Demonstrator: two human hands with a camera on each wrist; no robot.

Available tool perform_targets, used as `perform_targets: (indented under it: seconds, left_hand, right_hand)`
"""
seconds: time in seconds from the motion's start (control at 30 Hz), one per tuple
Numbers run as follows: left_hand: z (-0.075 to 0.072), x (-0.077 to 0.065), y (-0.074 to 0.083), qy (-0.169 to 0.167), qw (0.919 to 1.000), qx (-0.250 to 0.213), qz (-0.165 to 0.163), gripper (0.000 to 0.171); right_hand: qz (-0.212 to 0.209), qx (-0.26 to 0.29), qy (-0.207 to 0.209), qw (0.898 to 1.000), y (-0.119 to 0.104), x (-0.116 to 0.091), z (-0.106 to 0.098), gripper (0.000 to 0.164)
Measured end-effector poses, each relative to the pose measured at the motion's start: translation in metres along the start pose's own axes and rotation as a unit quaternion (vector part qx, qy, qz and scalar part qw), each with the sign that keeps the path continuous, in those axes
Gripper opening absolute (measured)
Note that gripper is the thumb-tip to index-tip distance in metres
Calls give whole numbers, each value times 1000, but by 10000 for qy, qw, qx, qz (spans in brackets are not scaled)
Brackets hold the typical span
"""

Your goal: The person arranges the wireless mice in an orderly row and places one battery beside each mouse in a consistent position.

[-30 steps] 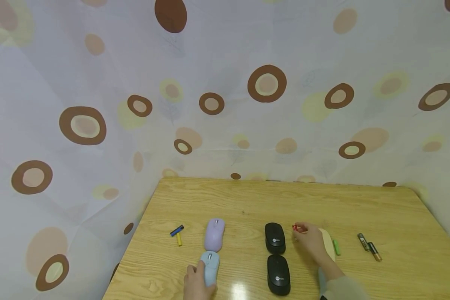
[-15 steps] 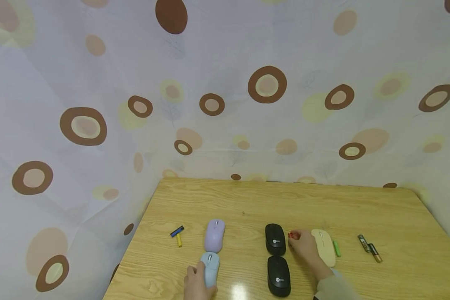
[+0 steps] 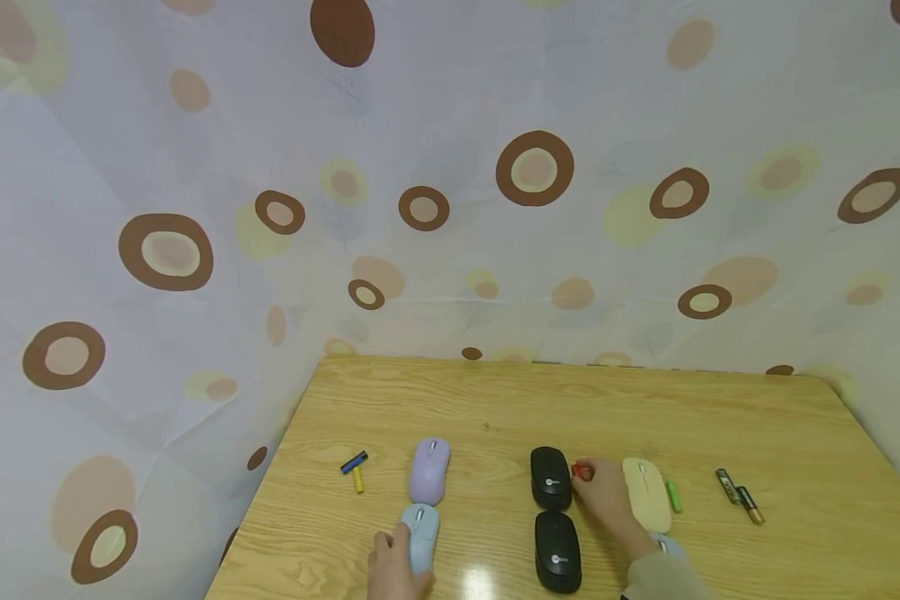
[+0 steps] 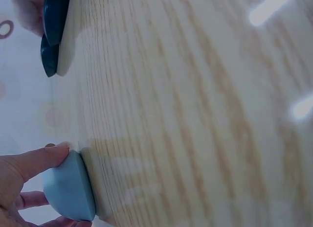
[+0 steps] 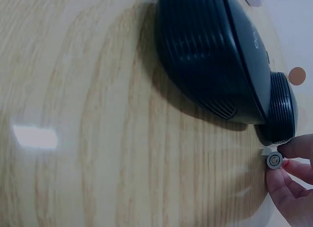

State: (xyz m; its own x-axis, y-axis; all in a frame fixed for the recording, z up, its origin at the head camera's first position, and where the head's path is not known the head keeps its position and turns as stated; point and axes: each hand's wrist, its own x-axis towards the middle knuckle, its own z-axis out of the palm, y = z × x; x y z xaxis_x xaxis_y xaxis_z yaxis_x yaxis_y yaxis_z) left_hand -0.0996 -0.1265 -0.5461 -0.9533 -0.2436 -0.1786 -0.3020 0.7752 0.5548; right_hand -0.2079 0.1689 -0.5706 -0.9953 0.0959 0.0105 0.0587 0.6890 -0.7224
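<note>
My left hand (image 3: pixel 396 567) holds a light blue computer mouse (image 3: pixel 422 533) at the front left, thumb on one side and fingers on the other in the left wrist view. A lilac mouse (image 3: pixel 429 472) lies end to end beyond it. My right hand (image 3: pixel 606 502) pinches a small red battery (image 3: pixel 577 471) just right of the far black mouse (image 3: pixel 551 479). The battery's round metal end (image 5: pixel 274 160) faces the camera in the right wrist view. Nearer the front sits a second black mouse (image 3: pixel 557 552), in line with the first.
Right of my right hand lie a cream mouse (image 3: pixel 647 495) and a green battery (image 3: pixel 673 497); another light blue mouse (image 3: pixel 669 547) is partly hidden by the sleeve. Two more batteries (image 3: pixel 738 495) lie farther right, and a blue (image 3: pixel 354 462) and a yellow battery (image 3: pixel 358 479) at left.
My right hand has moved left and slightly nearer with the red battery, up beside the far black mouse, uncovering the cream mouse. The left hand has stayed on the light blue mouse.
</note>
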Motion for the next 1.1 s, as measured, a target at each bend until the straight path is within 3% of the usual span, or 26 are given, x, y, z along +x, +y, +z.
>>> perform_targets:
  seconds: [0.3, 0.9, 1.1]
  left_hand:
    - [1, 2, 0, -95, 9999, -3, -132, 55]
    - [2, 2, -1, 35, 10000, -28, -33, 55]
    - [1, 2, 0, -111, 9998, -51, -125, 54]
  right_hand:
    - [-89, -190, 116, 9997, 6, -1, 5, 31]
    - [-229, -279, 136, 9993, 4, -1, 5, 30]
    - [-247, -165, -71, 9995, 0, -4, -1, 34]
